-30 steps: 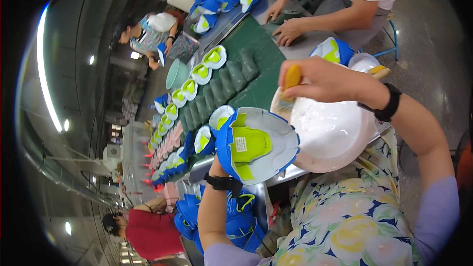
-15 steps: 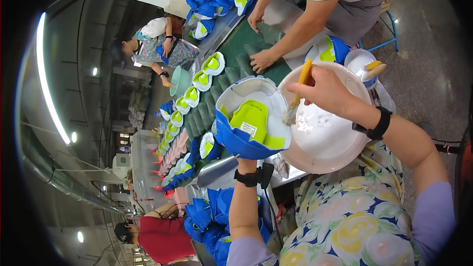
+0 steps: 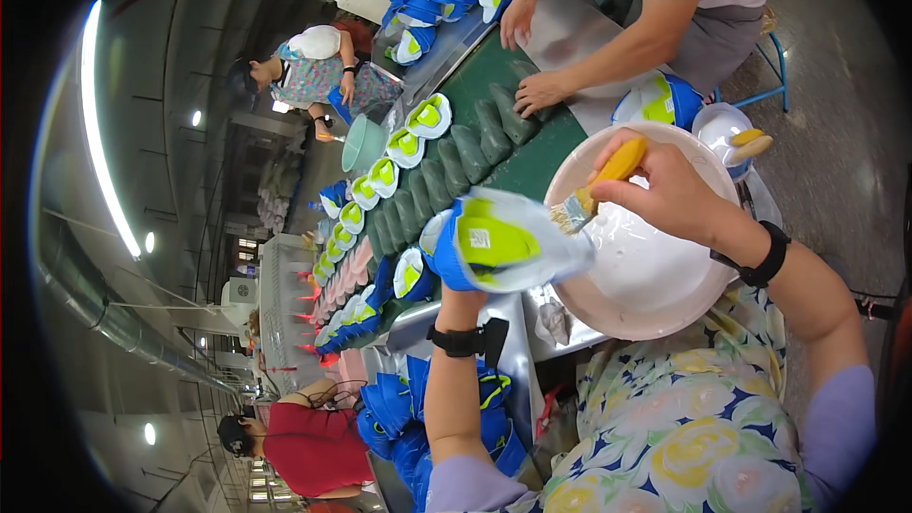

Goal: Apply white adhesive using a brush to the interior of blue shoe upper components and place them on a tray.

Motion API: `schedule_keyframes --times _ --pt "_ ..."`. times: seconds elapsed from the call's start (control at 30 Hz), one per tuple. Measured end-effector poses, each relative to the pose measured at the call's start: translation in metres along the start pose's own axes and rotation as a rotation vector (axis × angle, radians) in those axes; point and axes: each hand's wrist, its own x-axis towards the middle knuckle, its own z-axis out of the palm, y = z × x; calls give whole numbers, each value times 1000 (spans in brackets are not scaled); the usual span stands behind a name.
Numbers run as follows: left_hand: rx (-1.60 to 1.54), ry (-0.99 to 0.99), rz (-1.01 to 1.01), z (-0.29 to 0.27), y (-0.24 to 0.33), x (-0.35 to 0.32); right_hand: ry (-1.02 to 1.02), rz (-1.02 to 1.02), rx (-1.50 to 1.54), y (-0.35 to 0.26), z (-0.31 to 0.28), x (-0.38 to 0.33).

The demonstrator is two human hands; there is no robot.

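L hand [image 3: 463, 304] & R hand [image 3: 670, 195] bare. L wrist: blk band [image 3: 458, 342], snug, w/ blk boxy pc [image 3: 495, 339] sticking out on its R side; details too small to read. R wrist: similar blk strap [image 3: 768, 256], fairly wide, w/ dk tab on the side nr the hand. L sleeve [image 3: 475, 486] & R sleeve [image 3: 842, 423] both plain lavender, ending approx at elbow, a few soft folds. Floral garment [image 3: 703, 432] over torso/lap, apron or dress, can't tell: lge rounded blooms in yellow, pale pink & whitish, lt green leaves, navy patches betw. them; fabric creased twd upper edge.
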Motion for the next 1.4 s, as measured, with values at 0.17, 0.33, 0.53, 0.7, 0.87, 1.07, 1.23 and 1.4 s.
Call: schedule_keyframes --times 0.17,0.33,0.53,0.7,0.87,1.07,1.23,1.4 --pt "-261 -126 -340 7 -40 -33 -109 -380 -67 -9 11 -1" --pt "-325 -134 -430 38 -62 -49 -334 -756 -192 -15 43 10" --pt "-259 -76 -310 45 -67 -43 -288 -488 -389 -3 30 23" --pt "-142 -10 -160 53 -54 -44 -284 -175 -377 -1 12 24" --pt "-184 -76 -127 65 -35 -50 -345 -93 -481 8 -1 18" --pt "-270 -32 -469 48 -20 -38 -242 -326 -455 -20 -14 10" --pt "-365 -29 -355 43 -19 -45 -358 -556 -549 -5 1 11" --pt "-359 -39 -304 38 -6 -47 -306 -560 -729 -6 -25 -8"
